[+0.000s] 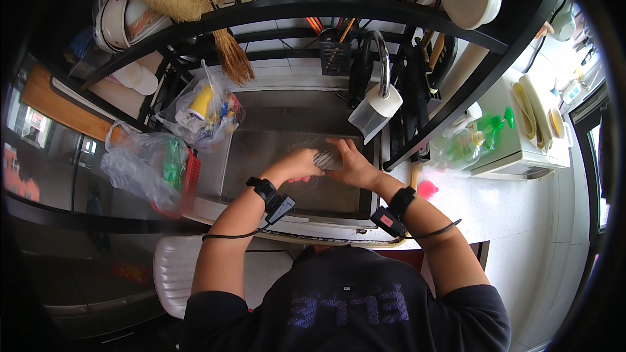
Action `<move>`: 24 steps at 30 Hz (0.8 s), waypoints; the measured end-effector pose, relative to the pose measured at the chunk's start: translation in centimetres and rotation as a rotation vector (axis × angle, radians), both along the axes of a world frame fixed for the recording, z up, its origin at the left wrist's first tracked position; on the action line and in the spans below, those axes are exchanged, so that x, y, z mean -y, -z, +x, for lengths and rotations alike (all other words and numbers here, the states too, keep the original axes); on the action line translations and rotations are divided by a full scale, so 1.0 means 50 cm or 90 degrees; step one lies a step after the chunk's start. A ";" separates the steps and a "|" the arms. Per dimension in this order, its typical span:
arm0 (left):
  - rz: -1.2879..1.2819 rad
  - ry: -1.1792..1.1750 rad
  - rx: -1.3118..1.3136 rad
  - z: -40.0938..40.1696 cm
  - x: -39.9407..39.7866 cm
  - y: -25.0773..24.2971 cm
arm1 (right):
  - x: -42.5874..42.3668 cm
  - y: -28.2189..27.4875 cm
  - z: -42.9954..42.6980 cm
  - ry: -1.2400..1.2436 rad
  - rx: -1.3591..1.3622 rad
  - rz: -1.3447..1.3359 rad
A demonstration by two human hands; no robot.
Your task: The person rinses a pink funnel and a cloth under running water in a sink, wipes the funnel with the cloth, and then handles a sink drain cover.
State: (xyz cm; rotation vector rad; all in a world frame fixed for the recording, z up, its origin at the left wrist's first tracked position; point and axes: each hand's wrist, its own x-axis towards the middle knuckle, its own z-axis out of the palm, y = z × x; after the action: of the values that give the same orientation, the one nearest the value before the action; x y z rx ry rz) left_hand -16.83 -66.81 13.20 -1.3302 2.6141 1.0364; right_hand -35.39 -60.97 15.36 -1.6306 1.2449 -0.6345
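Observation:
Over the stainless steel sink (274, 142) my two hands meet around a greyish, wet-looking item (327, 160), perhaps a cloth; its exact kind cannot be told. My left hand (298, 165) grips its left end, with something pink showing just below the fingers. My right hand (354, 165) curls around its right side, thumb and fingers touching it. Above and right of the hands, a curved chrome faucet (384, 63) ends in a white head with a clear spout guard. Each wrist wears a black strap with a small device and cable.
A dish rack (313, 7) with plates spans above the sink. Plastic bags (200, 112) and a red basket (191, 181) stand at left, with a hanging small broom (232, 58). Right are a clear bottle (457, 151), a pink object (428, 189) and a white appliance (518, 156).

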 end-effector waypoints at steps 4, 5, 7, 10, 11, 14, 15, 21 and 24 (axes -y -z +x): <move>0.464 -0.091 -0.130 0.009 -0.001 0.021 | -0.033 -0.027 -0.016 -0.155 -0.231 -0.508; 0.601 -0.121 -0.204 0.006 -0.007 0.022 | -0.037 -0.028 -0.016 -0.225 -0.356 -0.667; 0.665 -0.125 -0.307 -0.006 -0.038 0.018 | -0.033 0.001 -0.020 -0.177 -0.347 -0.711; 0.848 -0.147 -0.408 -0.005 -0.076 -0.026 | -0.007 0.011 -0.027 -0.166 -0.406 -0.717; 0.850 -0.144 -0.405 -0.013 -0.082 -0.040 | -0.003 0.006 -0.030 -0.162 -0.408 -0.714; 0.771 -0.246 -0.369 -0.023 -0.092 -0.060 | 0.006 -0.003 -0.022 -0.136 -0.459 -0.706; 0.771 -0.249 -0.373 -0.025 -0.081 -0.059 | 0.007 0.001 -0.021 -0.140 -0.457 -0.707; -0.196 0.006 -0.026 -0.024 -0.068 -0.044 | -0.007 0.026 0.019 -0.023 -0.444 -0.416; -0.266 0.056 0.028 -0.014 -0.066 -0.047 | -0.015 0.017 0.034 -0.022 -0.346 -0.223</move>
State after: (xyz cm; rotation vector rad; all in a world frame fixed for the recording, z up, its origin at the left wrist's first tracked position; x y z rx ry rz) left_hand -17.54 -63.51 15.56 -1.2626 2.9299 0.4556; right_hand -33.71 -60.22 14.51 -2.2098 1.5462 -0.4113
